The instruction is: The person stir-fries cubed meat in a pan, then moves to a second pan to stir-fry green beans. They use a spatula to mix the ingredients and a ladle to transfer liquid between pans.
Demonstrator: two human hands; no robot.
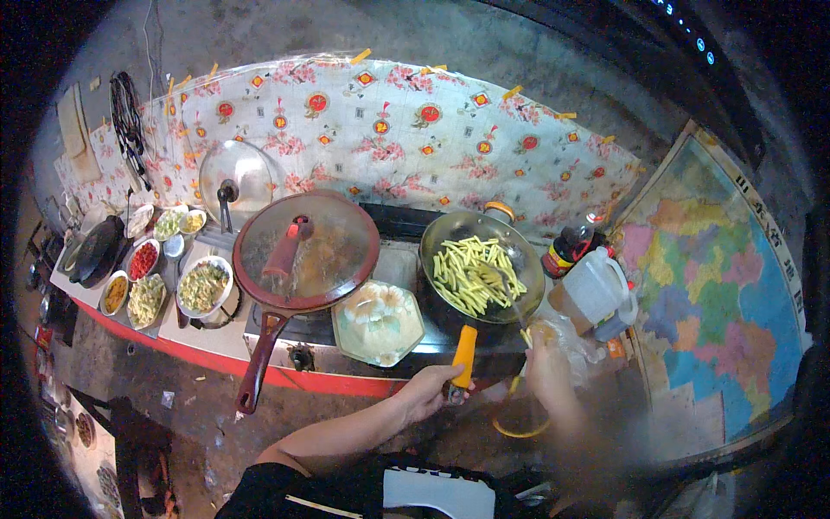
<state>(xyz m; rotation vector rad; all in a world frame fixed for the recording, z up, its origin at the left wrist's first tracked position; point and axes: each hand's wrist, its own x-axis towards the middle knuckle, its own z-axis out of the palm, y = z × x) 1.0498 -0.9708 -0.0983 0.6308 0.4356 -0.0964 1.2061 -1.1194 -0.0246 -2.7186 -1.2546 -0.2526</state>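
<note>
A steel wok [447,227] on the right of the stove holds a heap of cut pale green vegetable strips [463,272]. It has an orange front handle [465,350], and my left hand [434,389] is closed around its lower end. My right hand [545,353], blurred, grips the shaft of a metal spatula [513,305]. The spatula's blade lies among the strips at the wok's right side. Just left of the wok, a floral octagonal plate [379,350] rests at the stove's front edge.
A lidded frying pan [324,246] covers the left burner, its long handle [259,370] projecting over the counter edge. Farther left stand several bowls, including chopped food [206,285]. A dark sauce bottle [564,250] and plastic jug [590,285] flank the wok. Yellow hose [519,434] hangs below.
</note>
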